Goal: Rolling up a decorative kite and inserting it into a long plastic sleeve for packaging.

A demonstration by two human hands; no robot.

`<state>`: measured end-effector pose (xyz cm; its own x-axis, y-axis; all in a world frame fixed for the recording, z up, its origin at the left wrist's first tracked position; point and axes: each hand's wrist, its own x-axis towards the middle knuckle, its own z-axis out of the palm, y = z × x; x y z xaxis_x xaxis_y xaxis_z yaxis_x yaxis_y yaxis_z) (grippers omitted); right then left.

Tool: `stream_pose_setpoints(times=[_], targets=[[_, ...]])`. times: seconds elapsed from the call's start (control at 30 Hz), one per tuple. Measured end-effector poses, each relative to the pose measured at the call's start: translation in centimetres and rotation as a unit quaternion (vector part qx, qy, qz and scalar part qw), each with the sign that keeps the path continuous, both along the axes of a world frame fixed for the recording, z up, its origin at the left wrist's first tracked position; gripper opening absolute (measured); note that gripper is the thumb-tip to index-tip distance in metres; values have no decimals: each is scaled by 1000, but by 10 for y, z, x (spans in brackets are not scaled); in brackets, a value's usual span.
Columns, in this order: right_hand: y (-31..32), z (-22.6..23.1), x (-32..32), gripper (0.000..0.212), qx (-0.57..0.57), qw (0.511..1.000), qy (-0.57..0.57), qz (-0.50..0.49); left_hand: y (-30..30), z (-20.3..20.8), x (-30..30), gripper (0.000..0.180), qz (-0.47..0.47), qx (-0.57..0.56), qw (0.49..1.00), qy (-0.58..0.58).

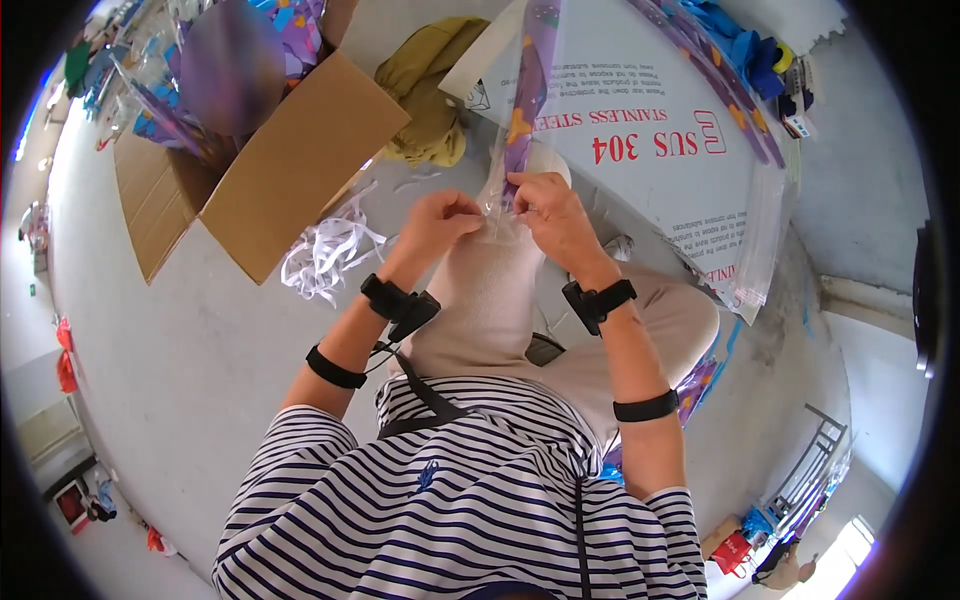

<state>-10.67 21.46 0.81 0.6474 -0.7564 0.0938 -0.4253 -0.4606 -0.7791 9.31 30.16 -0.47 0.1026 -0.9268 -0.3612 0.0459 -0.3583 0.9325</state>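
Note:
A long purple patterned roll [527,105] in a clear plastic sleeve [498,228] runs away from me over my outstretched leg, its near end between my hands. My right hand [552,212] is closed in a pinch on the sleeve, at the roll's near end. From the other side, the fingertips of my left hand [440,228] are pinched at the loose clear end of the plastic. The roll's far end passes out of view at the top edge.
An open cardboard box [290,165] stands at the far left, with plastic-wrapped things behind it. White strips [330,250] lie beside it in a heap. Olive cloth [430,85] is bunched ahead. A large printed sheet [640,185] at right carries more wrapped purple rolls [715,75].

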Motion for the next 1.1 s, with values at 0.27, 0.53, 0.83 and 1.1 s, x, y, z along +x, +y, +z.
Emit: stream_pose_setpoints(times=[0.27, 0.53, 0.83, 1.1], targets=[[-21, 36, 11, 11, 58, 998, 18, 4, -7, 0, -2, 11, -94, -37, 973, -208], [-26, -7, 20, 11, 135, 990, -15, 45, 2, 5, -4, 9, -113, -104, 948, -280], [-24, -15, 24, 8, 107, 990, -85, 24, 29, 10, 7, 11, -8, -116, 955, -273], [-22, -7, 21, 10, 144, 989, -29, 28, 7, 7, 5, 10, -94, -34, 981, -167]])
